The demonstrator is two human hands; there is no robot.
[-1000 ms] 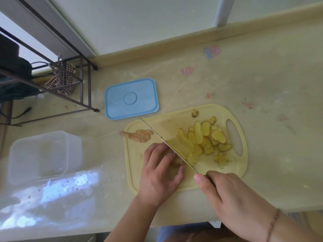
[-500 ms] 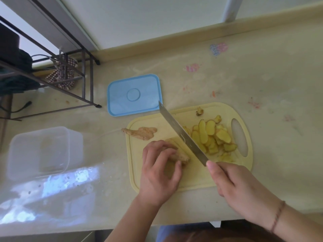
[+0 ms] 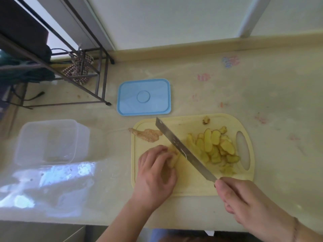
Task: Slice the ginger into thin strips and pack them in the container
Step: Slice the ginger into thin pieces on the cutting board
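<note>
A pale yellow cutting board [image 3: 190,187] lies on the counter. My left hand [image 3: 155,173] grips a piece of ginger [image 3: 173,157] on the board with curled fingers. My right hand [image 3: 244,199] holds the handle of a knife [image 3: 183,149], whose blade slants across the board just right of the ginger piece. A pile of yellow ginger slices [image 3: 215,147] lies on the board's right half. A flat strip of ginger peel [image 3: 148,135] rests at the board's upper left edge. The clear plastic container [image 3: 47,142] stands open at the left, and its blue lid [image 3: 144,96] lies behind the board.
A dark metal rack [image 3: 73,67] stands at the back left, with a checked cloth [image 3: 77,71] under it. A small ginger scrap [image 3: 206,120] lies at the board's far edge. The counter's front edge runs just below my wrists.
The knife has lifted from its low cutting position and its blade has turned flatter toward the camera. My left hand has shifted its hold on the ginger piece.
</note>
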